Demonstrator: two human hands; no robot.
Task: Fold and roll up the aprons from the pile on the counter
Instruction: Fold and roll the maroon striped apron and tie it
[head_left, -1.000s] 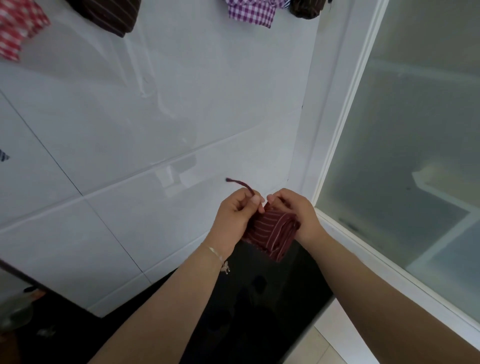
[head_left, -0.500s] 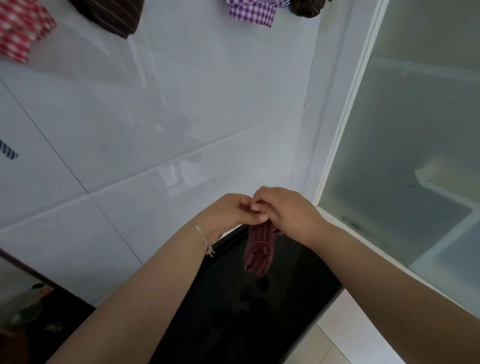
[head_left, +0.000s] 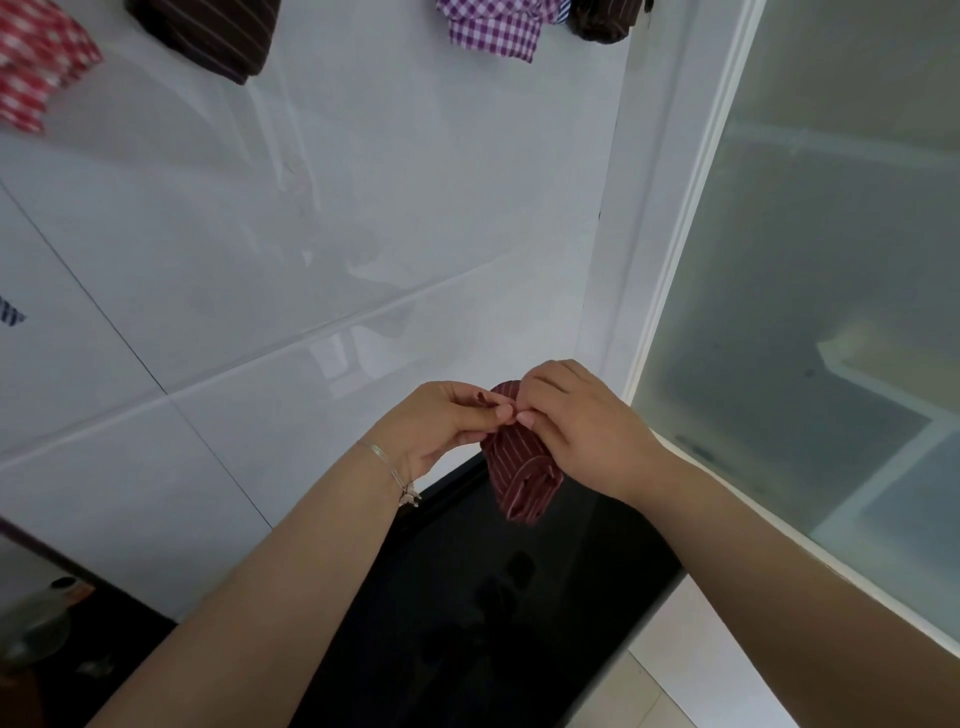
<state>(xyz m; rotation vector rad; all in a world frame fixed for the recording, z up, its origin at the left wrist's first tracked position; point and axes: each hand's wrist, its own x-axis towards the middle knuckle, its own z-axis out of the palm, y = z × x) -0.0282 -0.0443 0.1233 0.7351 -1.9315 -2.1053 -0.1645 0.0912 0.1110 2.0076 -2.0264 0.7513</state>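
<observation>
Holding a rolled maroon striped apron (head_left: 519, 467) in the air above a glossy black counter (head_left: 467, 613), in front of a white tiled wall (head_left: 260, 260). Pinching the top of the roll with the left hand (head_left: 441, 423), thumb and fingertip curled onto a thin strap end; gripping the roll's right side with the right hand (head_left: 582, 426), fingers curled round it. Showing no readable writing or labels anywhere. Getting cut off at the top edge: a red checked cloth (head_left: 36, 62), a dark striped cloth (head_left: 218, 36), a purple checked cloth (head_left: 493, 31). Hiding behind frosted glass (head_left: 831, 312): blurred pale shapes, impossible to identify
</observation>
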